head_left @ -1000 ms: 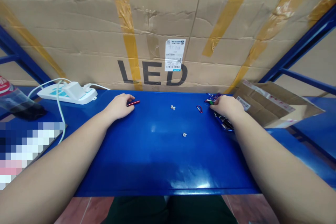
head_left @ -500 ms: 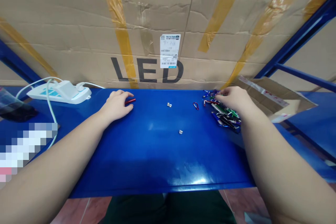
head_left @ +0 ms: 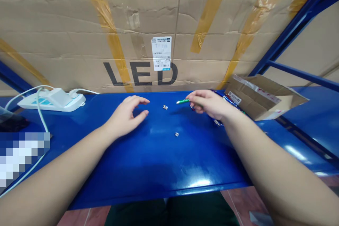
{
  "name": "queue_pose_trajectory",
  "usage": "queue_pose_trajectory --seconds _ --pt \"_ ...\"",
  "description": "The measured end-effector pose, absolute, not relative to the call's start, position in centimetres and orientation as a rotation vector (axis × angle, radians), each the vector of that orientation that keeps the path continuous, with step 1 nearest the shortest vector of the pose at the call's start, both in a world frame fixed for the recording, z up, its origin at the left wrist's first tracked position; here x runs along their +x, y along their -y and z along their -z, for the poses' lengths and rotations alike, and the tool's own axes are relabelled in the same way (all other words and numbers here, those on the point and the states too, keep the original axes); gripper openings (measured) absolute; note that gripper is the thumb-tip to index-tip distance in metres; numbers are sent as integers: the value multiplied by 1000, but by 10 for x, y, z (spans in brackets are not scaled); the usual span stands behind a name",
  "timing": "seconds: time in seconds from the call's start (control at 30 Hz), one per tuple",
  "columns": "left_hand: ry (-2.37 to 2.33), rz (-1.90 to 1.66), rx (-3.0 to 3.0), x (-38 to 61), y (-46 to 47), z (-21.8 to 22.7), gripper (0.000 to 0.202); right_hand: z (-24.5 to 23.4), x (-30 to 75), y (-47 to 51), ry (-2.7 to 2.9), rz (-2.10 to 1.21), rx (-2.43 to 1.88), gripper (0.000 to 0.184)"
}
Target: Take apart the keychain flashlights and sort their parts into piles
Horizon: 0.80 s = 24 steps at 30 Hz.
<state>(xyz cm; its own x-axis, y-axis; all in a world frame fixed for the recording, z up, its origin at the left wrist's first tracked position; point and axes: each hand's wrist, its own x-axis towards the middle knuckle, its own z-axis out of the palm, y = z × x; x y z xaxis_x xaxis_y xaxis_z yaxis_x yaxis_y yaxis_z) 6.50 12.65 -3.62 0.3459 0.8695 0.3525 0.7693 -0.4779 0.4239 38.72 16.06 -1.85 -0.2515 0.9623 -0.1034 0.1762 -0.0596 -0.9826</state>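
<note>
On table (head_left: 159, 162) | 3 silver pieces (head_left: 165, 107) | right hand (head_left: 209, 105): 1 green stick (head_left: 182, 101)

Glossy blue table (head_left: 164, 162); creased cardboard box (head_left: 66, 35).

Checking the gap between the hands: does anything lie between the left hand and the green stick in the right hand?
Only two small silver pieces on the blue table lie between the left hand and the green stick in the right hand; nothing else does.
</note>
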Motion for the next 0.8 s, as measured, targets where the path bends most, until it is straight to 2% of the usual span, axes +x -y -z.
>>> queue_pose_trajectory --seconds 0.13,0.27,0.47,0.63,0.8 --pt "-1225 -774 2306 100 -103 39 43 28 344 -134 1778 -1521 -1048 30" --pt "-1084 -803 2245 112 -98 44 25 36 329 -126 1763 -1553 -911 42" --pt "-1151 -871 2354 103 -106 47 22 35 339 -135 1676 -1548 -898 33" --pt "-1183 -802 2428 102 -106 48 24 36 337 -135 1684 -1459 -854 32" --pt "-1114 -833 2484 102 -104 49 25 39 337 -133 1781 -1324 -914 20"
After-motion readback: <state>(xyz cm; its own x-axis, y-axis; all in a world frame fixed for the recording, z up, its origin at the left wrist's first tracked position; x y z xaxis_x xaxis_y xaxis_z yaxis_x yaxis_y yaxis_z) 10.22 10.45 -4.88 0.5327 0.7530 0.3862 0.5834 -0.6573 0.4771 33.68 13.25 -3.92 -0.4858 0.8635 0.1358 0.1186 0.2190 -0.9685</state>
